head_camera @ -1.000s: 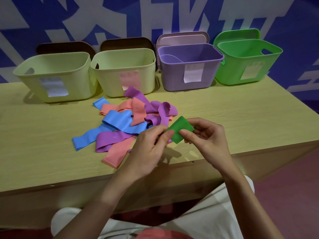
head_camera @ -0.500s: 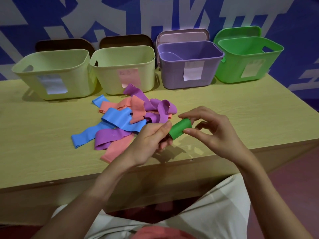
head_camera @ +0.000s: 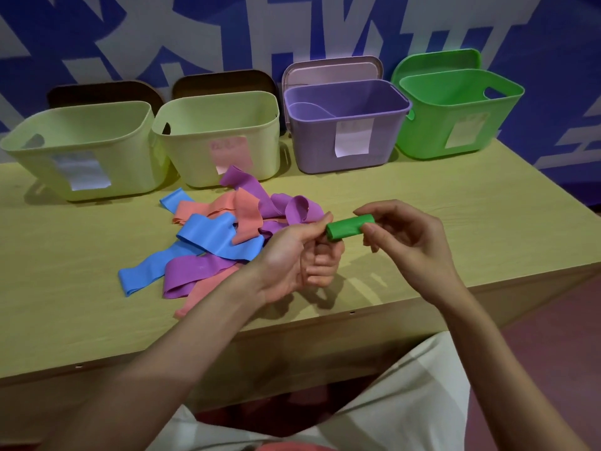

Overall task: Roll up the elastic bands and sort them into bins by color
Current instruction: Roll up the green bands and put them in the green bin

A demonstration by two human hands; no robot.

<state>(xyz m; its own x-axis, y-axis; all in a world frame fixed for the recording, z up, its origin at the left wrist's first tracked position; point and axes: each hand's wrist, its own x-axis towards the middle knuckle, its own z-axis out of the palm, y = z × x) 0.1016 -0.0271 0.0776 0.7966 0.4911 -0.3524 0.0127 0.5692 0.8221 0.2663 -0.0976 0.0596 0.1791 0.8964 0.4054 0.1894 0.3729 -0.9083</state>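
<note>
Fingers (head_camera: 369,227) of the right hand (head_camera: 406,236) pinch one end of the rolled green band (head_camera: 349,226), left hand (head_camera: 297,255) pinches the other end between thumb and curled fingers, roll held above the bench (head_camera: 422,196). Left of it, loose blue, purple and pink bands (head_camera: 224,236) piled; green bin (head_camera: 455,115) far right at the back

Free surface on the right, bands heaped left of centre

The surface (head_camera: 455,203) lies bare at centre right, up to the green bin (head_camera: 455,131) and purple bin (head_camera: 344,138) at the top. The pile of bands (head_camera: 224,236) blocks the way to the two pale bins (head_camera: 208,138) at upper left.
</note>
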